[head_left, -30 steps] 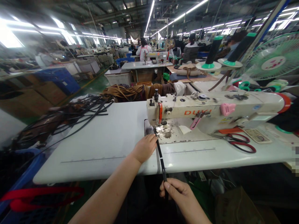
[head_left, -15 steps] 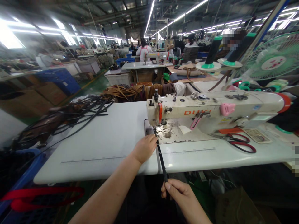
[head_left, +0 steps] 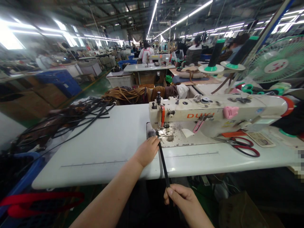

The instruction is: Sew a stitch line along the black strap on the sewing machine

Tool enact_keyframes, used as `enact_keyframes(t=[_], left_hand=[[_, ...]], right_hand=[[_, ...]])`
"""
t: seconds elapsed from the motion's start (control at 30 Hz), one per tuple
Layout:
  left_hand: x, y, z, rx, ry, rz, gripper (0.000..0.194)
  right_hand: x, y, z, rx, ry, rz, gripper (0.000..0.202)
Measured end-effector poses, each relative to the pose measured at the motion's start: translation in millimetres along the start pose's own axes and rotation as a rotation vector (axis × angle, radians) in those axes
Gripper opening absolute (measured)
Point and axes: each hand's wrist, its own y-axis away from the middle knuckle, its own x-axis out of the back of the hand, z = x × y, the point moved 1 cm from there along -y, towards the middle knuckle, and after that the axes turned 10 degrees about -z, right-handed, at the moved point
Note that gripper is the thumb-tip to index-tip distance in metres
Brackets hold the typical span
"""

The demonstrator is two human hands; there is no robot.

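Only thing I can properly read is the big orange lettering (head_left: 191, 116) on the sewing machine (head_left: 219, 106): it starts with "DU", then a metal clip (head_left: 207, 117) partly covers the rest. The round blue sticker (head_left: 259, 110) further right and the yellow label (head_left: 229, 123) are too tiny to make out. There's a ruler scale (head_left: 194, 155) along the tabletop's (head_left: 95, 142) front edge, but no legible numbers, sorry.
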Motion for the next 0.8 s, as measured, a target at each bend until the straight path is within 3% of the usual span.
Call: enact_keyframes(t=[0.23, 0.53, 0.8], left_hand=[[3.5, 0, 1, -0.004, -0.002, 0.034, 0.023], [7.1, 3, 4, -0.091, -0.087, 0.061, 0.015], [6.6, 3, 3, -0.062, -0.061, 0.070, 0.015]], right_hand=[[0, -1, 3, -0.007, -0.027, -0.019, 0.060], [3, -1, 8, 0.153, 0.025, 0.009, 0.045], [0, -12, 3, 0.095, 0.024, 0.050, 0.046]])
